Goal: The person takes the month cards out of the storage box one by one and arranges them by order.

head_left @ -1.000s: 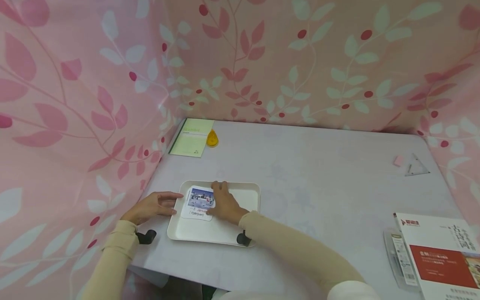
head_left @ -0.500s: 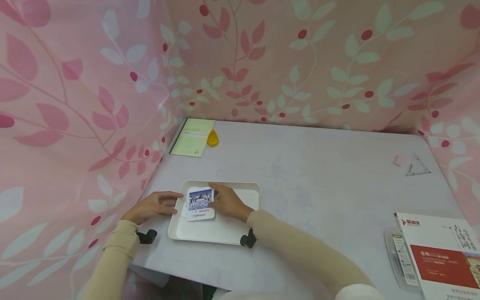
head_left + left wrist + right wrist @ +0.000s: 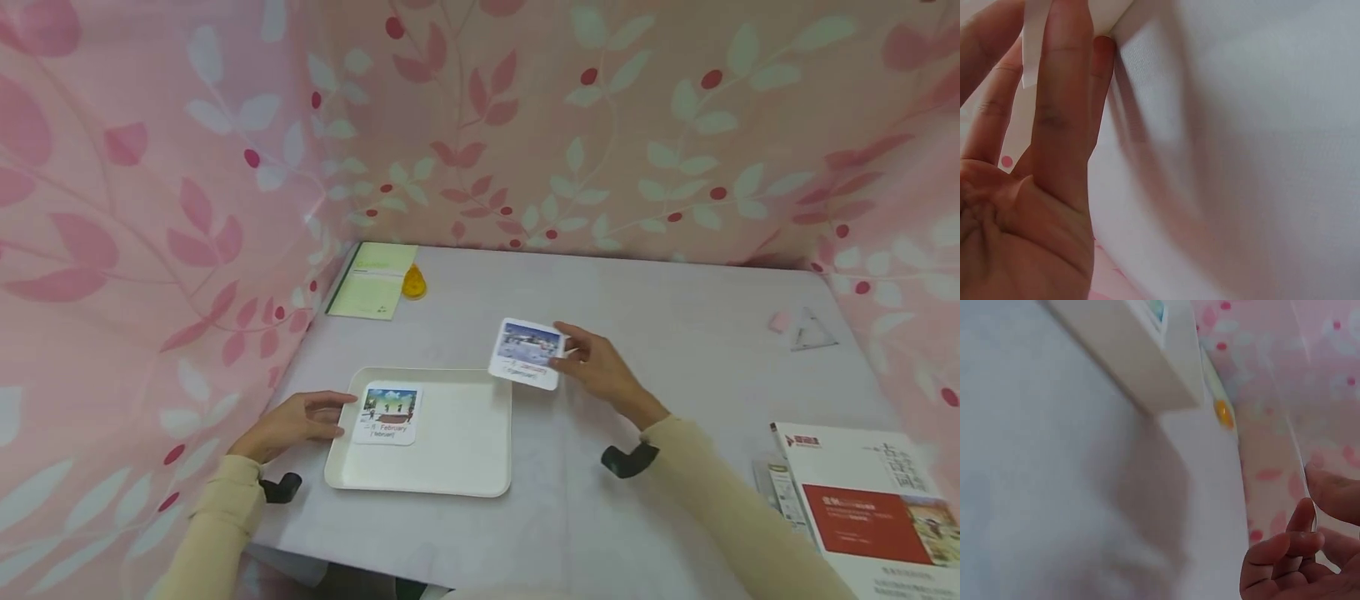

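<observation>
Cards are in both my hands' reach. My right hand [image 3: 600, 367] pinches a picture card [image 3: 527, 353] by its right edge, thumb and fingers curled on it, holding it above the table [image 3: 637, 300] just past the far right corner of the white tray [image 3: 450, 467]. My left hand [image 3: 288, 422] lies at the tray's left rim with fingers nearly straight; their tips reach a second card [image 3: 386, 413], printed "February", which lies flat in the tray's near-left part. In the left wrist view a thin white edge shows between my fingers [image 3: 1063, 94], probably that card, though the view is too close to be sure.

Beyond my left hand, against the pink leaf-patterned curtain [image 3: 525, 125], lie a green notebook [image 3: 372, 280] and a small yellow object [image 3: 413, 282] touching its right edge. Far off beyond my right hand sit a pink eraser [image 3: 780, 322] and a clear triangle ruler [image 3: 813, 332], side by side. Near my right forearm lies a book with a red panel [image 3: 870, 508], partly over a clear packet [image 3: 780, 487]. Nothing stands between my hands.
</observation>
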The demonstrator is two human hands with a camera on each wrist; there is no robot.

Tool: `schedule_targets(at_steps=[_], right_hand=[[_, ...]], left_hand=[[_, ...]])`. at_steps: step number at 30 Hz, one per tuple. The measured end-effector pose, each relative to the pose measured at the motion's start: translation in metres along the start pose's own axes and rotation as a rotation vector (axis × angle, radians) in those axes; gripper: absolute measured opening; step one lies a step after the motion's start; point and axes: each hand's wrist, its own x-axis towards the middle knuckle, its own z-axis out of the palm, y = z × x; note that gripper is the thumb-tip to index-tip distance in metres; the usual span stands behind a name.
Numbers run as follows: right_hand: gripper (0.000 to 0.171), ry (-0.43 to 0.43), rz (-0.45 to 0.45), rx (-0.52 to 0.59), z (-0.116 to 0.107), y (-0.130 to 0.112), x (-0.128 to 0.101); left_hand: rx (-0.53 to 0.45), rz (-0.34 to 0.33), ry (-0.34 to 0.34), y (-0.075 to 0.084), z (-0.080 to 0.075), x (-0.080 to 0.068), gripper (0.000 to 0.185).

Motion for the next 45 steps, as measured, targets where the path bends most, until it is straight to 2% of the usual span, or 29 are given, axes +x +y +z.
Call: schedule_targets(at_steps=[3, 5, 9, 13, 19, 27, 35, 40, 45], right_hand=[[0.070, -0.009, 0.062, -0.059, -0.031, 0.032, -0.012], [0.070, -0.040, 0.076, -0.098, -0.040, 0.050, -0.018], [0.071, -0.104, 0.071, -0.141, -0.039, 0.074, -0.026], [0.069, -0.091, 0.008, -0.148, -0.026, 0.081, -0.025], [0.068, -0.060, -0.066, -0.287, -0.010, 0.076, -0.022], [0.070, -0.095, -0.030, -0.545, 0.003, 0.062, -0.023], [0.066, -0.143, 0.025, -0.763, 0.007, 0.048, -0.019], [0.065, -0.176, 0.054, -0.772, 0.006, 0.042, -0.018], [0.069, -0.122, 0.062, -0.619, 0.004, 0.015, -0.005]], left_hand=[[-0.034, 0.017, -0.014, -0.003, -0.001, -0.002, 0.063], [-0.046, 0.027, -0.025, -0.004, -0.001, -0.003, 0.063], [-0.070, 0.026, -0.026, -0.005, -0.001, -0.002, 0.063], [-0.068, 0.024, -0.026, -0.005, -0.001, 0.001, 0.062], [-0.069, 0.034, -0.042, -0.003, 0.000, 0.000, 0.062], [-0.066, 0.061, -0.040, 0.002, 0.000, -0.003, 0.061], [-0.058, 0.044, -0.025, 0.003, 0.000, -0.002, 0.060], [-0.064, 0.047, -0.037, 0.002, 0.001, -0.002, 0.060], [-0.050, 0.051, -0.039, 0.001, 0.000, -0.001, 0.061]])
